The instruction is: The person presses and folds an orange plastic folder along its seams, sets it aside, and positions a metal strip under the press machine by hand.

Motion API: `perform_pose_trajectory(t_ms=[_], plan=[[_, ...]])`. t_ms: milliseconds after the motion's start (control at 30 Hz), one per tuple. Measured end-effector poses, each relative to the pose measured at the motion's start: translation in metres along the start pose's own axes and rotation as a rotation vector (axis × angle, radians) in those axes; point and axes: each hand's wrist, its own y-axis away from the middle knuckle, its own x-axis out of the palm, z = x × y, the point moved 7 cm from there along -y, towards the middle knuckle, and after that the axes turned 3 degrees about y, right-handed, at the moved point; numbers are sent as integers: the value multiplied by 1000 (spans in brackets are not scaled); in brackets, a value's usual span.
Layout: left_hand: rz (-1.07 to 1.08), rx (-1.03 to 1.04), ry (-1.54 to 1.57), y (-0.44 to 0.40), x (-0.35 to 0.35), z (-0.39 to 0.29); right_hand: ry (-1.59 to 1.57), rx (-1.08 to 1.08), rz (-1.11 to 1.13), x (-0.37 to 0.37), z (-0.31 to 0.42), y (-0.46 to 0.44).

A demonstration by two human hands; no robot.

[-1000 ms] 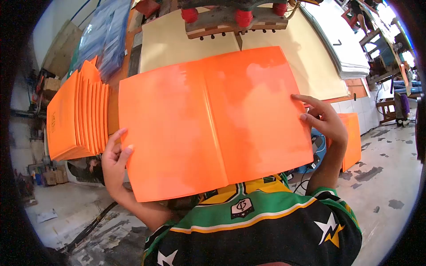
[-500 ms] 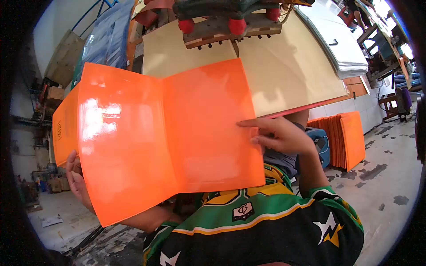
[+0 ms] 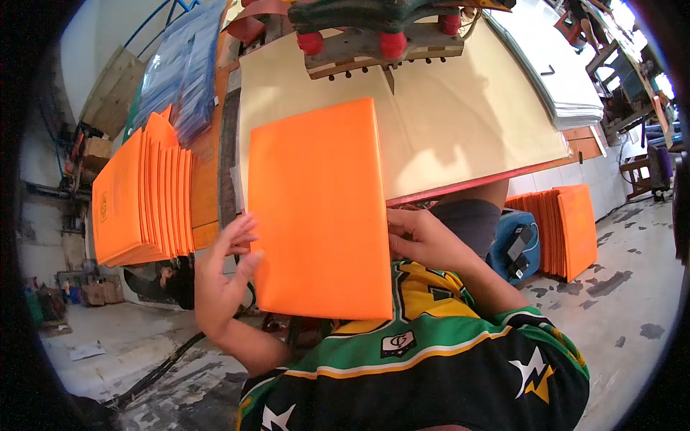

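Note:
A closed, smooth orange plastic folder (image 3: pixel 320 215) is held tilted above the front edge of the cream-covered work surface. My right hand (image 3: pixel 420 237) grips its right edge, with some fingers hidden behind it. At the left edge is my left hand (image 3: pixel 228 273), open, its fingers apart and its thumb tip at the folder's side; I cannot tell whether it presses on it. Further left, a stack of similar orange folders (image 3: pixel 147 201) stands on the wooden table, the outermost one bearing a small dark emblem.
A green machine head (image 3: pixel 381 18) with red knobs overhangs the cream sheet (image 3: pixel 460 108). Clear plastic sleeves (image 3: pixel 183 72) lie at the back left, white sheets (image 3: pixel 550 72) at the back right. More orange folders (image 3: pixel 564 233) stand on the floor beside a blue case (image 3: pixel 521 248).
The folder, spread open before, is now closed, its left panel swung rightward. My left hand has moved right to its edge, revealing the stack on the left. My right hand has shifted slightly lower.

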Motion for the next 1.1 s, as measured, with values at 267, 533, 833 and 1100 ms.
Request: perform_pose_trajectory(t_ms=[267,533,833,1100], plan=[[-312,-459,-56,32,-15,100,-58,73,38,0,-12,4],[-212,-595,277,48,3,131,-320,6,142,0,-18,21],[-159,-539,715,52,43,153,129,24,125,6,-17,16],[-162,-424,795,71,27,164,-88,23,167,23,-7,7]])
